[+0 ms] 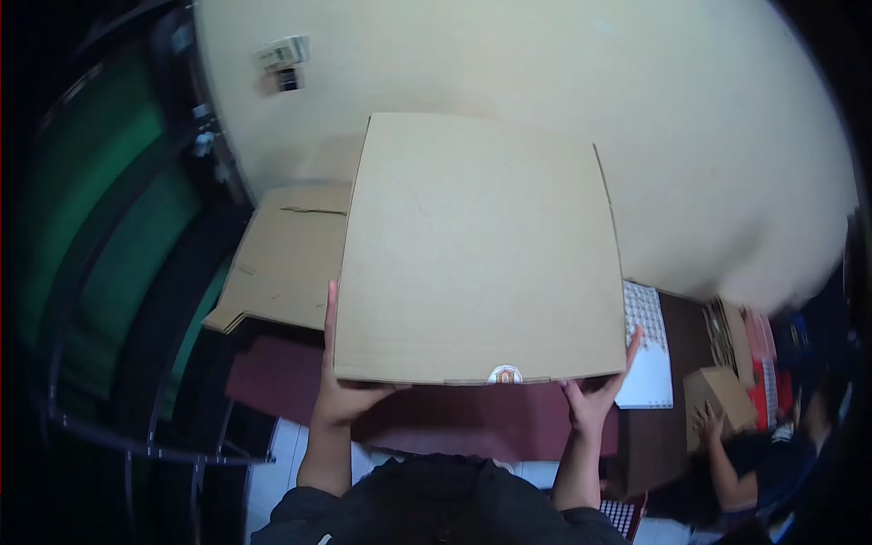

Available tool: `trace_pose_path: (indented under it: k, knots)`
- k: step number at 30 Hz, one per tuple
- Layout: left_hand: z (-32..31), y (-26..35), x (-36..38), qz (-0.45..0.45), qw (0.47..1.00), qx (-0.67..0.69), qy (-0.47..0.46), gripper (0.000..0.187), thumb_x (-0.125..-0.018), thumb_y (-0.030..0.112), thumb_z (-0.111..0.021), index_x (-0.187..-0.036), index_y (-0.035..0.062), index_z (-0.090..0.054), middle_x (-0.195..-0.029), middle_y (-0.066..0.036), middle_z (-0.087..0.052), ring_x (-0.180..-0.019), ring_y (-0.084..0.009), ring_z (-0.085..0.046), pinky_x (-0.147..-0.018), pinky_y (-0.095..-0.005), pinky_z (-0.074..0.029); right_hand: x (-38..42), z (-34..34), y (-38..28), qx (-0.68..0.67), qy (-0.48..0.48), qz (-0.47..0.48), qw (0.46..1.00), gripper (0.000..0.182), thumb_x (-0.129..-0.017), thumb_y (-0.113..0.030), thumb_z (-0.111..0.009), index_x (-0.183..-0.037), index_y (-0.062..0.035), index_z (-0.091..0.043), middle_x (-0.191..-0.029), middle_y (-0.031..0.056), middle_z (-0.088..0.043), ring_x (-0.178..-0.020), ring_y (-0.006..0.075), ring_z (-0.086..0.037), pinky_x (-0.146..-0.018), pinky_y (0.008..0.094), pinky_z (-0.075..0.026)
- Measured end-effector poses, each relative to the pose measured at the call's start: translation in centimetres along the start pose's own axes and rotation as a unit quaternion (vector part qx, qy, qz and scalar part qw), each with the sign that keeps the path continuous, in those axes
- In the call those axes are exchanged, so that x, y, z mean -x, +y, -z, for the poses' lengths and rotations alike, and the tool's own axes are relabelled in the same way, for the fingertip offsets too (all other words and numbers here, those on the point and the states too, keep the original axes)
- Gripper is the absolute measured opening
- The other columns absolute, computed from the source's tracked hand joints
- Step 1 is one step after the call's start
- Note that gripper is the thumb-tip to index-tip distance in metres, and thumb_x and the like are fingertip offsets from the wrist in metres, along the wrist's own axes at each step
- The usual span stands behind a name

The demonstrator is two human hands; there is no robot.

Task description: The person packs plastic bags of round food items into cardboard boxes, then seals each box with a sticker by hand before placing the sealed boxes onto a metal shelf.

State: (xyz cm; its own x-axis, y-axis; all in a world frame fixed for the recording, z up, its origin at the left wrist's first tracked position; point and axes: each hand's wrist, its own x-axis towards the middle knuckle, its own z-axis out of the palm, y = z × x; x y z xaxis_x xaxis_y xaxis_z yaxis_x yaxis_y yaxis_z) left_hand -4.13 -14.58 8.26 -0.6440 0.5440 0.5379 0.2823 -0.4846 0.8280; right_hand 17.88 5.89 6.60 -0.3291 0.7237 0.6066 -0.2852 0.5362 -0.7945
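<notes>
I hold a flat brown cardboard box [477, 245] up in front of me with both hands. My left hand [341, 386] grips its near left corner, thumb running up the left edge. My right hand [595, 395] grips the near right corner, fingers reaching up the right edge. A small round sticker [505, 373] sits on the box's near edge. The box hides most of the surface beneath it.
More flattened cardboard [286, 263] lies to the left on a dark red table [472, 422]. A white printed sheet [647, 350] lies to the right. At the far right another person's hand [707, 422] touches a small cardboard box [722, 391]. A cream wall is behind.
</notes>
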Motion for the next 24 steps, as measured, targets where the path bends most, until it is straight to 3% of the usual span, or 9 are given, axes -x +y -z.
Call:
trace_pose_path:
  k: [3,4,5,13,15,17,21,24]
  knots:
    - [4.6,4.5,4.4,-0.072,0.987,-0.118,0.076,0.131,-0.049,0.016,-0.090,-0.144,0.0051,0.000,-0.143,-0.014,-0.029,-0.128,-0.0257,-0.036,-0.104,-0.0402,-0.032,1.4,-4.2,-0.2,-0.046,-0.066,0.034,0.996,0.114,-0.061,-0.028,-0.084,-0.143,-0.0030,-0.007,-0.145,0.0133,-0.017,-0.129,0.0259,-0.031,-0.104,0.0407,-0.030]
    - [6.1,5.8,6.4,-0.069,0.980,-0.156,0.103,0.132,-0.049,0.018,-0.090,-0.144,0.0055,0.001,-0.143,-0.014,-0.027,-0.129,-0.0259,-0.034,-0.105,-0.0406,-0.031,2.1,-5.8,0.3,-0.069,-0.084,0.059,0.992,0.109,-0.061,-0.025,-0.084,-0.141,-0.0031,-0.013,-0.144,0.0113,-0.019,-0.127,0.0253,-0.033,-0.103,0.0402,-0.032]
    - [7.4,7.3,8.2,-0.073,0.971,-0.181,0.136,0.132,-0.049,0.018,-0.090,-0.144,0.0055,0.001,-0.143,-0.014,-0.027,-0.129,-0.0259,-0.034,-0.105,-0.0406,-0.031,2.7,-8.0,-0.4,-0.097,-0.089,0.049,0.990,0.111,-0.060,-0.027,-0.086,-0.141,-0.0070,-0.013,-0.136,0.0103,-0.031,-0.124,0.0233,-0.036,-0.102,0.0390,-0.033]
    - [10.3,15.8,17.7,-0.094,0.880,-0.305,0.353,0.122,-0.061,0.021,-0.085,-0.143,0.0018,0.003,-0.143,-0.016,-0.026,-0.129,-0.0239,-0.034,-0.105,-0.0377,-0.029,4.8,-22.6,-3.8,-0.281,-0.331,0.001,0.901,0.094,-0.062,-0.032,-0.084,-0.133,-0.0080,-0.028,-0.128,0.0082,-0.035,-0.116,0.0212,-0.040,-0.097,0.0346,-0.034]
    - [10.3,16.7,19.4,-0.091,0.863,-0.319,0.380,0.120,-0.063,0.022,-0.084,-0.143,0.0014,0.004,-0.143,-0.017,-0.026,-0.129,-0.0237,-0.033,-0.105,-0.0375,-0.029,5.7,-25.1,-4.1,-0.304,-0.354,0.010,0.884,0.095,-0.060,-0.034,-0.085,-0.132,-0.0077,-0.029,-0.125,0.0075,-0.036,-0.115,0.0207,-0.040,-0.096,0.0339,-0.033]
    - [10.2,17.3,19.6,-0.048,0.867,-0.275,0.413,0.114,-0.070,0.020,-0.078,-0.142,0.0008,0.008,-0.145,-0.017,-0.021,-0.130,-0.0237,-0.032,-0.105,-0.0376,-0.029,5.7,-27.3,-3.8,-0.332,-0.376,0.031,0.865,0.090,-0.060,-0.021,-0.086,-0.130,-0.0073,-0.031,-0.125,0.0114,-0.037,-0.116,0.0248,-0.042,-0.096,0.0376,-0.036]
    - [11.6,17.4,17.0,-0.060,0.870,-0.290,0.393,0.107,-0.075,0.015,-0.071,-0.141,0.0014,0.012,-0.147,-0.017,-0.013,-0.132,-0.0243,-0.027,-0.106,-0.0379,-0.027,2.3,-31.9,-5.8,-0.347,-0.343,0.018,0.873,0.089,-0.063,-0.025,-0.084,-0.131,-0.0020,-0.032,-0.126,0.0132,-0.042,-0.118,0.0241,-0.041,-0.099,0.0348,-0.031]
    - [13.8,18.5,13.1,-0.081,0.849,-0.361,0.377,0.099,-0.080,0.011,-0.064,-0.141,0.0031,0.014,-0.148,-0.015,-0.008,-0.134,-0.0246,-0.024,-0.107,-0.0385,-0.025,-2.4,-37.3,-8.2,-0.376,-0.367,0.068,0.848,0.083,-0.068,-0.025,-0.080,-0.132,-0.0013,-0.032,-0.126,0.0137,-0.043,-0.118,0.0236,-0.042,-0.100,0.0347,-0.030]
